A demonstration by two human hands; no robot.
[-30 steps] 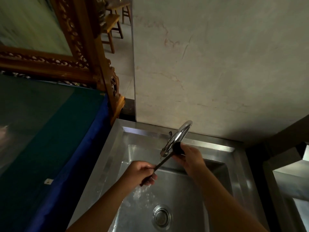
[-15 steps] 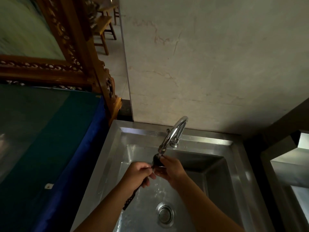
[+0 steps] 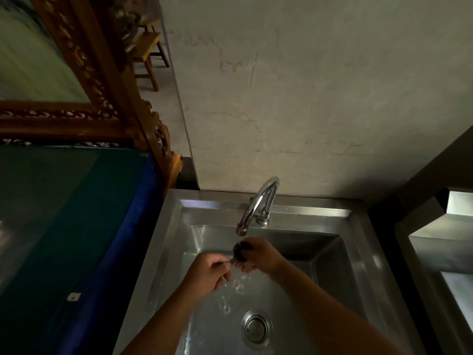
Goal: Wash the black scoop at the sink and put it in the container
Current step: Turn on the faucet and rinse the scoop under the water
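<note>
The black scoop (image 3: pixel 240 249) is held over the steel sink (image 3: pixel 169 226), its round head right under the spout of the curved chrome tap (image 3: pixel 258 203). Water runs onto it and splashes into the basin. My left hand (image 3: pixel 208 274) is closed around the scoop's handle, most of which is hidden in the fist. My right hand (image 3: pixel 259 256) cups and rubs the scoop's head from the right. No container for the scoop is clearly in view.
The drain (image 3: pixel 256 327) lies at the basin's near middle. A table with a blue and green cloth (image 3: pixel 76 226) borders the sink on the left, under a carved wooden frame (image 3: pixel 102 80). A second steel unit (image 3: pixel 440 242) stands on the right. A plaster wall rises behind.
The scoop has been drawn down and in from beside the tap arch. Its head now sits under the running water, and my left hand has slid up the handle close to the head.
</note>
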